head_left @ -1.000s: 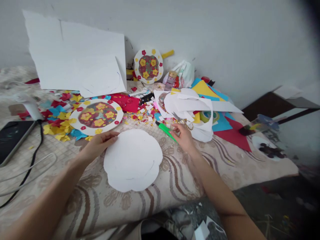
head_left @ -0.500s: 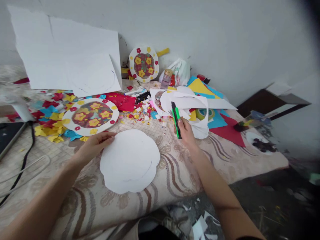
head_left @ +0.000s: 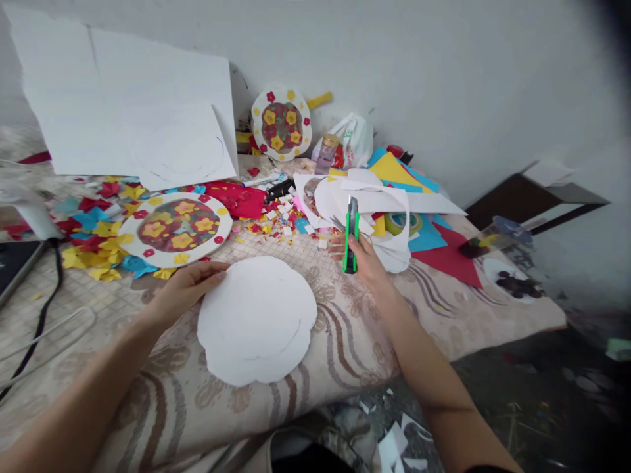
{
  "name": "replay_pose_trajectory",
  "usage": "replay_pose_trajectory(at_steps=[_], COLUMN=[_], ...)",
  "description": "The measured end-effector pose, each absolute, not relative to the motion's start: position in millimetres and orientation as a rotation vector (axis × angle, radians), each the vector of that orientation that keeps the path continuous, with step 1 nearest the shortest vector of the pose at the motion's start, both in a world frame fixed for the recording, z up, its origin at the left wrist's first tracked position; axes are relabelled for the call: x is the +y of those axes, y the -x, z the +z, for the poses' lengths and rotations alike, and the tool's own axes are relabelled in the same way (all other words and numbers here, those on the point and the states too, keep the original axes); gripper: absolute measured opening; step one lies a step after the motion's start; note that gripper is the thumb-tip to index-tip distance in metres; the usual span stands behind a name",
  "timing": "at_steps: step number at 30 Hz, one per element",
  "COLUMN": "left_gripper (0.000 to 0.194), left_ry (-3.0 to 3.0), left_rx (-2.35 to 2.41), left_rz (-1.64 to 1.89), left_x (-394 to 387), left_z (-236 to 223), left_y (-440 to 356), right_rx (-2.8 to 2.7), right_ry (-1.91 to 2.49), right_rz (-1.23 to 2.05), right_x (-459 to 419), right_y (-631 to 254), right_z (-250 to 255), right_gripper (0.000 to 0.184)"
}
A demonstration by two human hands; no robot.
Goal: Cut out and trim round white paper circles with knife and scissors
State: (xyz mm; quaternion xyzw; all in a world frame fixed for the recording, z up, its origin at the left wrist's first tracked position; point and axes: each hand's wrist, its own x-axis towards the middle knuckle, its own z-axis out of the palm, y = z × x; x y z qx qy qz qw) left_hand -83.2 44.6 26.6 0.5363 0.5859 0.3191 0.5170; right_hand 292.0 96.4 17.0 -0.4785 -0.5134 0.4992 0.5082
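A white scallop-edged paper cutout (head_left: 257, 322) lies on the patterned cloth, with a faint curved pencil line near its lower right edge. Fingers of my left hand (head_left: 194, 284) pinch its upper left rim. To the right, my right hand (head_left: 363, 257) is wrapped round a green and black utility knife (head_left: 350, 240), held upright with its tip pointing away from me. The knife is above the cloth, apart from the cutout. Behind my left hand sits a decorated white-rimmed disc (head_left: 176, 229) with yellow and red paper flowers.
Folded paper flowers (head_left: 101, 230) heap at the left beside a black cable (head_left: 59, 276). A large white sheet (head_left: 128, 112) leans on the wall near a second decorated disc (head_left: 281, 123). Paper scraps, coloured sheets (head_left: 453, 253), a jar (head_left: 327, 154) and a plate (head_left: 493, 270) lie right.
My right hand has turned the utility knife so its broad green side now shows. My left hand stays on the cutout, and the view has shifted slightly.
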Motion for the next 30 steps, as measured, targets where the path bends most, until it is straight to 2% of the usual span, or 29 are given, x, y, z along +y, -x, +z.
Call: replay_pose_trajectory(at_steps=[4,8,16,25,27,30], left_gripper=[0.065,0.057,0.055,0.048,0.047,0.044], left_ry=[-1.375,-1.516,-1.671,-1.762,-1.779,-1.799], left_rx=[1.413,1.457,1.45,1.386,1.382,1.385], left_rz=[0.752,0.775,0.764,0.708,0.703,0.71], left_x=[47.0,50.9,57.0,61.2,60.7,59.0], left_z=[20.9,14.0,2.8,5.2,5.6,6.3], left_y=[83.4,88.7,97.9,103.9,104.1,102.9], right_rx=[-1.163,-1.156,-1.158,-1.286,-1.348,-1.439], right_ry=[1.12,1.103,1.018,0.903,0.907,0.974], right_rz=[1.394,1.525,1.658,1.709,1.658,1.516], right_x=[90.4,86.0,81.6,80.7,80.3,79.9], right_y=[-285.8,-278.3,-277.2,-266.4,-263.3,-260.6], right_z=[21.4,25.0,28.1,11.9,11.0,9.8], right_gripper=[0.041,0.046,0.043,0.046,0.046,0.037])
